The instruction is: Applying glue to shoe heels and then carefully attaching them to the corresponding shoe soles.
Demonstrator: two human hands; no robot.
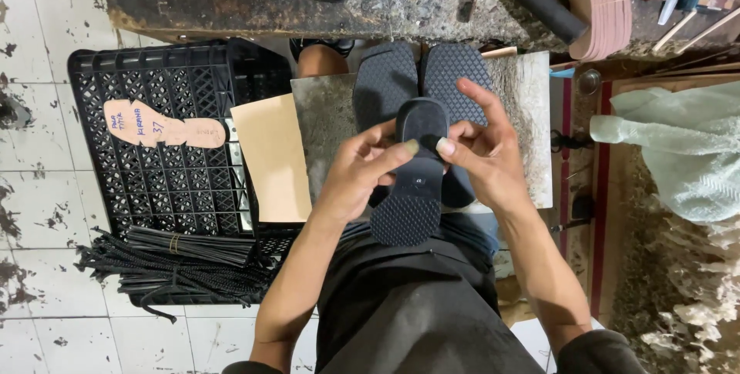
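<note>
The black rubber shoe sole with a raised heel block and diamond-patterned tread (415, 181) sits at the centre of the frame, tread side up, held above the lap. The left hand (358, 174) closes its fingers on the sole's left edge, thumb pressing near the heel; the right hand (482, 150) pinches the heel end from the other side, its other fingers spread loose. Just behind, two more black treaded soles (420, 73) lie side by side on a grey stone slab (524, 127), apparently already handled, though that is hard to confirm. Left of the slab rest a tan cardboard sheet (271, 158) and a black plastic crate (169, 135) bearing a pink paper insole pattern (162, 129). Black cords (177, 262) lie in a bundle at lower left.
</note>
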